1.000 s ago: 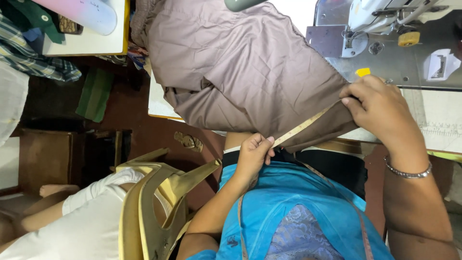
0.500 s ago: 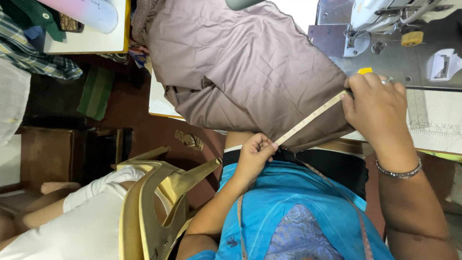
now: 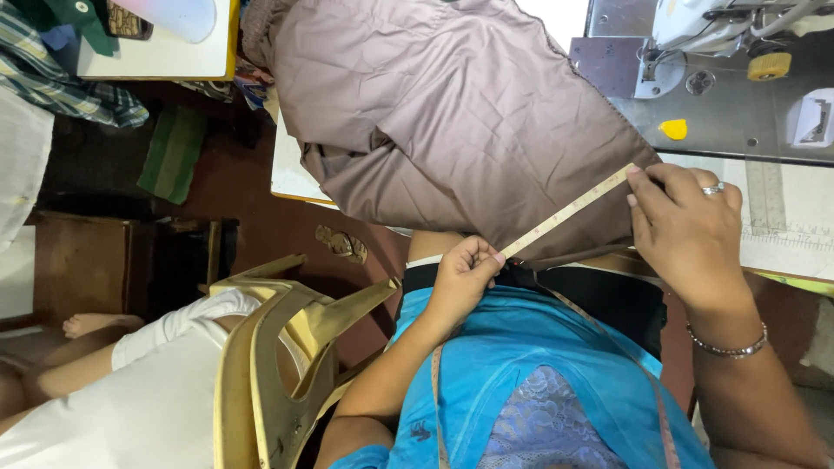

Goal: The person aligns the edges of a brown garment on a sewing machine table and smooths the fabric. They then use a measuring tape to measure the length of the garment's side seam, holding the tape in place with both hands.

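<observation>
A yellowish measuring tape (image 3: 565, 213) is stretched taut along the lower edge of a mauve-brown fabric (image 3: 452, 113) that lies over the table edge. My left hand (image 3: 460, 282) pinches the tape's near end against the fabric hem, just above my blue garment. My right hand (image 3: 686, 234), with a ring and a bracelet, holds the tape's far end with the fingertips at the fabric's right corner. More of the tape hangs down across my chest.
A sewing machine (image 3: 721, 26) stands on its metal bed at top right, with a yellow chalk piece (image 3: 673, 128) and a ruler (image 3: 766, 191) nearby. At left, another person in white (image 3: 130, 391) sits by a gold chair (image 3: 278, 347). A sandal (image 3: 341, 244) lies on the floor.
My right hand has shifted slightly up along the fabric edge, pulling the tape tighter. My left hand has kept its pinch in about the same place.
</observation>
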